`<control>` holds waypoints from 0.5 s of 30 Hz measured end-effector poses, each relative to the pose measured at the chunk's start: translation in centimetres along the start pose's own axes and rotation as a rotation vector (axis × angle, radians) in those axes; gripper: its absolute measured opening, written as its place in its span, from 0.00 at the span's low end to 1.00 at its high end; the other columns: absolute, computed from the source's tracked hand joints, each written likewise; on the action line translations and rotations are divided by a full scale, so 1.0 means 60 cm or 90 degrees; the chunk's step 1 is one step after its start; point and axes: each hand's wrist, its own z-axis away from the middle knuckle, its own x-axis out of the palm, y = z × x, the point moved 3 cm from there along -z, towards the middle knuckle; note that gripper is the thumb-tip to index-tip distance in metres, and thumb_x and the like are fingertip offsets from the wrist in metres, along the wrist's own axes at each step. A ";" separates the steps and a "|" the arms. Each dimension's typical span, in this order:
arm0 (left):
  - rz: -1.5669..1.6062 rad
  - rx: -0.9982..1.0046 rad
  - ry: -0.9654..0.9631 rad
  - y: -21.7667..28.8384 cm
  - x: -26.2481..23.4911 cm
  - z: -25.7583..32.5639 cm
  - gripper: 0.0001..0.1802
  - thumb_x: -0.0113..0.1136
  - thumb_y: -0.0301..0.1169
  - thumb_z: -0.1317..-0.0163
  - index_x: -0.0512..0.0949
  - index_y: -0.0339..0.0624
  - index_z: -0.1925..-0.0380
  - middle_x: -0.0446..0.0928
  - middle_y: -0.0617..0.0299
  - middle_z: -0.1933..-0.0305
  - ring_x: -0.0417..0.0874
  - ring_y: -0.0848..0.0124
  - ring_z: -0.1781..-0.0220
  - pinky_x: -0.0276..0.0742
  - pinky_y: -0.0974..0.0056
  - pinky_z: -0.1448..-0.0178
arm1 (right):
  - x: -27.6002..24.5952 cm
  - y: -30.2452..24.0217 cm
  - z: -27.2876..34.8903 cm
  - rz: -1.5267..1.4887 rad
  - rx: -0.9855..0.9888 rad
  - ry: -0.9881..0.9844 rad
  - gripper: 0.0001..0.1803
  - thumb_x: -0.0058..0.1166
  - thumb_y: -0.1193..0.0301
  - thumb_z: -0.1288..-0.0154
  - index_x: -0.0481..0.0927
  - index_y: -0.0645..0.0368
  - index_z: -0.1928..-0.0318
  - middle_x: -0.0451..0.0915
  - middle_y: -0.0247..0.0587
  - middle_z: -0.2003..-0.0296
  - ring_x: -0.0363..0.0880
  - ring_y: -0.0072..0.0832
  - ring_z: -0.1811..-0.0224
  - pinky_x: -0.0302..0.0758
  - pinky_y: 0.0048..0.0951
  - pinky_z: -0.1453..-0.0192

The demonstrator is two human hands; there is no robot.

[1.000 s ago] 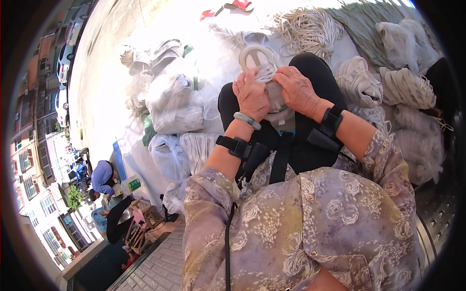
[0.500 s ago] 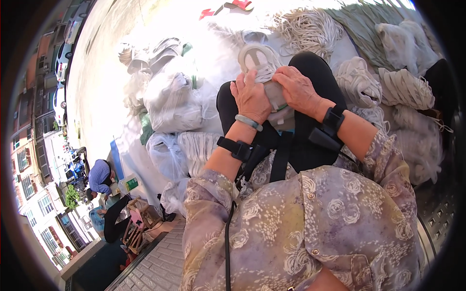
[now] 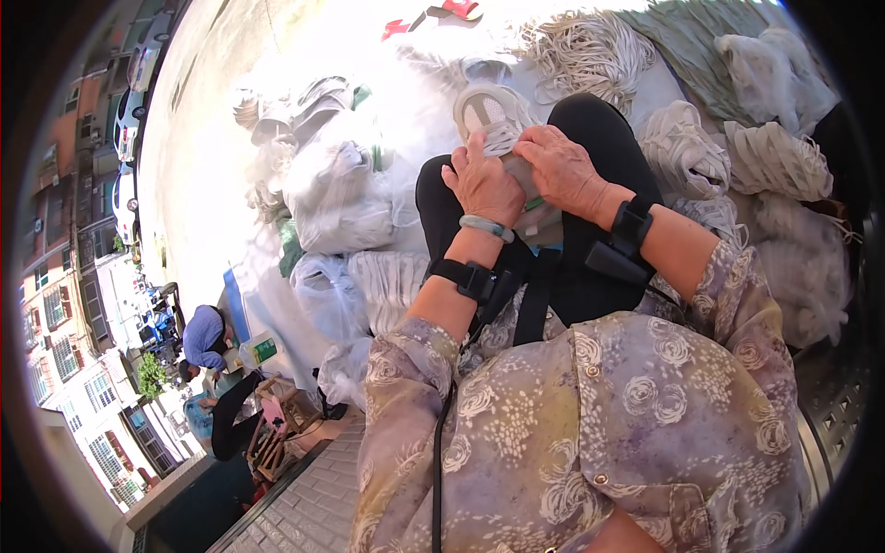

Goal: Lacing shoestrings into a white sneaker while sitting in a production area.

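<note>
A pale sneaker [image 3: 478,112] with white laces [image 3: 502,138] lies between my knees, its toe pointing away from me. My left hand [image 3: 485,186] is closed at the left side of the laces, with its index finger raised along the shoe. From the right, my right hand [image 3: 564,172] pinches at the same laces, fingertips bent in over them. My hands cover the middle of the shoe, and the exact grip of the fingertips is partly hidden.
Bundled pale shoe pieces in clear bags [image 3: 336,198] lie to the left. More laced bundles [image 3: 779,161] sit at the right, below a heap of loose white laces [image 3: 595,55]. Red shoes [image 3: 461,9] lie at the far edge. Another person [image 3: 205,336] bends down at the far left.
My left hand has shifted slightly right, and its index finger stands straighter. Both hands stay at the laces. The view has turned a little.
</note>
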 end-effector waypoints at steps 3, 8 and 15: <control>-0.006 0.009 -0.011 -0.006 -0.003 0.000 0.12 0.54 0.28 0.55 0.81 0.36 0.70 0.62 0.55 0.39 0.61 0.53 0.41 0.50 0.37 0.39 | 0.006 0.000 0.001 -0.002 0.010 -0.013 0.16 0.45 0.80 0.53 0.76 0.60 0.60 0.72 0.42 0.60 0.70 0.41 0.53 0.70 0.37 0.50; -0.010 0.072 0.109 -0.028 0.001 0.007 0.11 0.51 0.26 0.59 0.80 0.35 0.74 0.67 0.54 0.43 0.67 0.54 0.46 0.62 0.51 0.46 | 0.010 -0.005 0.001 -0.020 0.002 -0.019 0.15 0.47 0.79 0.53 0.76 0.60 0.60 0.72 0.43 0.60 0.70 0.41 0.52 0.70 0.36 0.49; -0.005 0.112 0.130 -0.027 -0.008 0.008 0.08 0.52 0.26 0.60 0.78 0.33 0.81 0.71 0.50 0.47 0.70 0.51 0.48 0.64 0.51 0.46 | 0.005 -0.009 0.003 -0.021 0.010 -0.026 0.14 0.46 0.78 0.52 0.77 0.61 0.62 0.72 0.43 0.59 0.70 0.41 0.52 0.70 0.36 0.50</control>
